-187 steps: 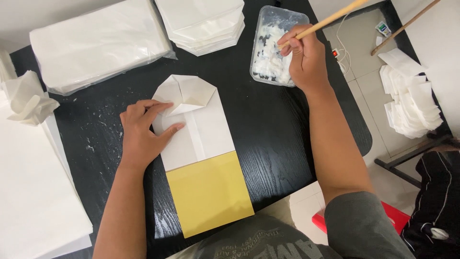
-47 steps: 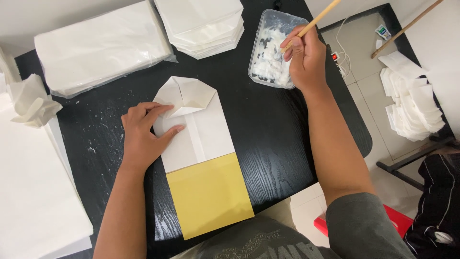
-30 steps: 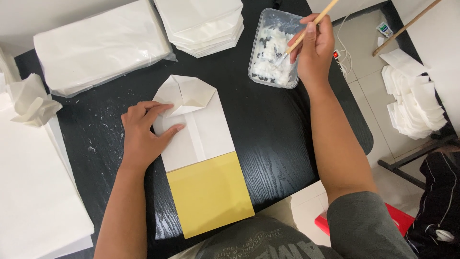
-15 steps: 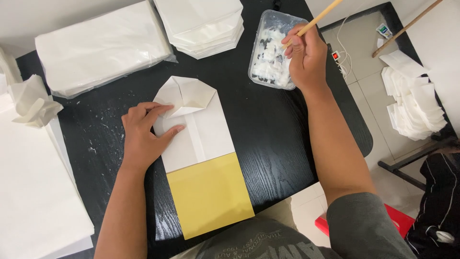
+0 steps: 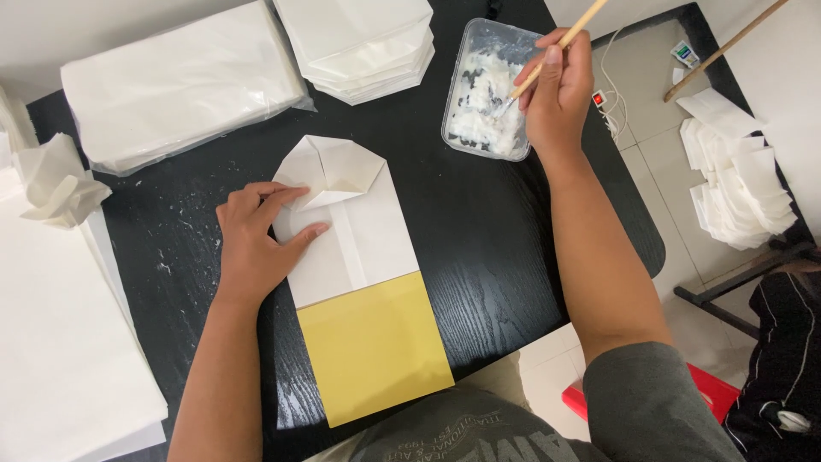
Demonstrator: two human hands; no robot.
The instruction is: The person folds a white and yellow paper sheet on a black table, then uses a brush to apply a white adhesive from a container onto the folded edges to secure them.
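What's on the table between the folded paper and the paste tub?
Nothing: the head view shows only bare black table between the folded paper and paste tub.

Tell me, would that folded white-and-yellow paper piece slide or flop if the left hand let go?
Probably light and slippery: the folded paper piece lies flat on the smooth black table, pinned only by the left hand. Likely floppy too, being thin sheet.

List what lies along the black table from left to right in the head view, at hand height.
Crumpled white paper → left hand → folded white paper bag → clear plastic tub of white paste → right hand holding a wooden stick.
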